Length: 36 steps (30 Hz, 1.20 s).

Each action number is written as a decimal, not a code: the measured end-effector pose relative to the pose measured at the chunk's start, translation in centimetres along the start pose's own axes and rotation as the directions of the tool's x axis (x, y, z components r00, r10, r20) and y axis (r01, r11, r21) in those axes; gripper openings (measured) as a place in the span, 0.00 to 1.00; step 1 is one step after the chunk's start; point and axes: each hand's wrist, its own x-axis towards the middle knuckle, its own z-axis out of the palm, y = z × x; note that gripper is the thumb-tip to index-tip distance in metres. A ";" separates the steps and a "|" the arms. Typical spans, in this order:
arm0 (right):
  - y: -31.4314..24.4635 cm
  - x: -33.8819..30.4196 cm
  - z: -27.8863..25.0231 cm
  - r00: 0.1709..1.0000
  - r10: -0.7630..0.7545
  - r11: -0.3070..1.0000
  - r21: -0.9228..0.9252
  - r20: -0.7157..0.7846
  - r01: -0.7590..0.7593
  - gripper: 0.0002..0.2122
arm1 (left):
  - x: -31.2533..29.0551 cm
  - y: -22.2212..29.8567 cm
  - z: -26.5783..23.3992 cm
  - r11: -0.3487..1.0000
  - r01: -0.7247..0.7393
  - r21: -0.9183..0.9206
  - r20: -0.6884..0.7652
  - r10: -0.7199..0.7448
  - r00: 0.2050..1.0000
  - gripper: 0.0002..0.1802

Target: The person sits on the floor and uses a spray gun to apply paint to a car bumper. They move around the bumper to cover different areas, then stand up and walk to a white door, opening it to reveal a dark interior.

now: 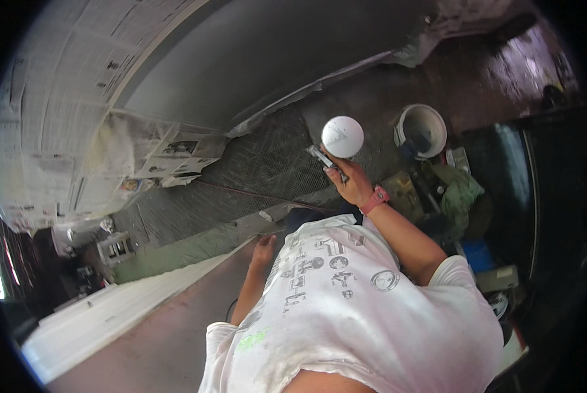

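Note:
My right hand (352, 186), with a red watch on its wrist, is closed round the grip of a spray gun (319, 157). A round white cup (342, 137) sits on top of the gun. The gun is in front of a large, smooth, dark grey panel (261, 62), apart from it. My left hand (264, 249) hangs low by my left side, near the edge of a flat brownish board. Its fingers are small and partly turned from view, so whether they hold anything is unclear.
Newspaper sheets (57, 111) cover the surface left of the panel. A white bucket (422, 131) stands on the right, near a green cloth (460, 193) and clutter. A thin reddish hose (261, 194) crosses the dark floor. A long white board (130, 304) lies at lower left.

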 end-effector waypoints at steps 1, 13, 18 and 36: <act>-0.1 0.1 0.0 1.000 0.013 1.000 0.002 -0.004 -0.013 0.19 | 0.7 -1.0 -0.2 1.000 0.000 0.004 0.018 0.000 1.000 0.32; 0.6 -0.2 1.0 0.985 0.160 0.987 0.013 0.057 -0.161 0.23 | 0.3 -4.4 -6.2 0.973 -0.121 0.196 0.108 0.101 0.989 0.32; 1.3 -0.8 1.6 0.979 0.180 0.977 0.097 0.097 -0.189 0.23 | -3.9 4.3 -10.2 0.928 -0.019 0.373 0.018 0.013 1.000 0.30; 7.4 -8.7 1.6 0.889 0.448 0.892 0.113 -0.095 -0.438 0.24 | -3.1 23.6 -6.7 0.696 -0.312 0.647 0.267 0.176 0.947 0.25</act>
